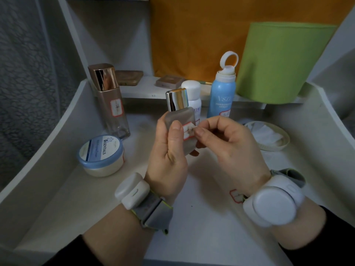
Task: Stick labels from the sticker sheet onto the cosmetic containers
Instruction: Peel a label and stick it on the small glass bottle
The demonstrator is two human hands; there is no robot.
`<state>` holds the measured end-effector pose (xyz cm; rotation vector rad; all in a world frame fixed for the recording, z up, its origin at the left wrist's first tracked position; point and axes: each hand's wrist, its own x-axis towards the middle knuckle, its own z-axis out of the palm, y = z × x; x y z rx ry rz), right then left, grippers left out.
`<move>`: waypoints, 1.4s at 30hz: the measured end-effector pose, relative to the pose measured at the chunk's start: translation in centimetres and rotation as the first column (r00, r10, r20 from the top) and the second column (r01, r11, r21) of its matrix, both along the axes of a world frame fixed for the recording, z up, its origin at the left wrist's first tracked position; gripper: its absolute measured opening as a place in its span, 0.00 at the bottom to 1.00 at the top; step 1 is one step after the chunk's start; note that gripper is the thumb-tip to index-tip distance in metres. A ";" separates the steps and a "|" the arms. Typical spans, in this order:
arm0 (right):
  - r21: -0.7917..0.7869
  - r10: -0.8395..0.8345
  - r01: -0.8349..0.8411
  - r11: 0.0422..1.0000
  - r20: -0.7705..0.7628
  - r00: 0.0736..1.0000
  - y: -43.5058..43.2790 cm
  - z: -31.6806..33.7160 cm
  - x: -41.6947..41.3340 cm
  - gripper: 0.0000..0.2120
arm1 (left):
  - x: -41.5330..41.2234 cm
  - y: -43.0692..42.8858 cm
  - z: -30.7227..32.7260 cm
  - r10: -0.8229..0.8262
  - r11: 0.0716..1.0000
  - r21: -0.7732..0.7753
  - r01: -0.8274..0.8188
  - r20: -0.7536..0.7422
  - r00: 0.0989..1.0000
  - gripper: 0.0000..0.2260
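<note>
My left hand [169, 150] grips a frosted bottle [181, 116] with a silver cap, held upright above the white table. A red-edged white label [187, 130] lies on the bottle's front. My right hand [228, 143] pinches the label's right edge between thumb and forefinger. The sticker sheet [236, 195] peeks out on the table behind my right wrist, mostly hidden. A tall bottle with a rose-gold cap [110, 100] and a blue spray bottle [221, 93] each carry a red-edged label.
A blue-lidded cream jar [100, 155] sits left of my hands. A white bottle [193, 96] stands behind the held one. A round dish with cotton pads [269, 136] is at right. A green cloth bin [282, 60] and flat compacts [129, 77] rest on the back shelf.
</note>
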<state>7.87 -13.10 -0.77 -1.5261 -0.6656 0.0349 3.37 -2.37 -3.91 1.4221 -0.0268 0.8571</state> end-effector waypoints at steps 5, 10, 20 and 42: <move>0.086 0.025 -0.018 0.996 -0.088 0.996 -0.1 -0.3 0.5 0.07 | 0.0 0.0 0.0 -0.014 1.000 -0.002 0.014 -0.012 1.000 0.21; 0.080 0.042 -0.040 0.996 -0.027 0.999 -0.2 -0.4 0.6 0.08 | -0.1 -0.1 0.2 -0.011 1.000 -0.001 0.011 0.015 1.000 0.18; 0.117 0.227 -0.223 0.968 -0.016 0.974 -0.3 0.5 0.5 0.04 | -0.2 -0.1 0.5 0.015 1.000 -0.015 -0.015 0.014 1.000 0.18; -0.147 0.075 -0.049 0.988 0.177 0.981 -3.8 6.5 1.3 0.05 | -0.3 -2.4 6.1 -0.028 0.999 0.043 0.027 0.010 1.000 0.18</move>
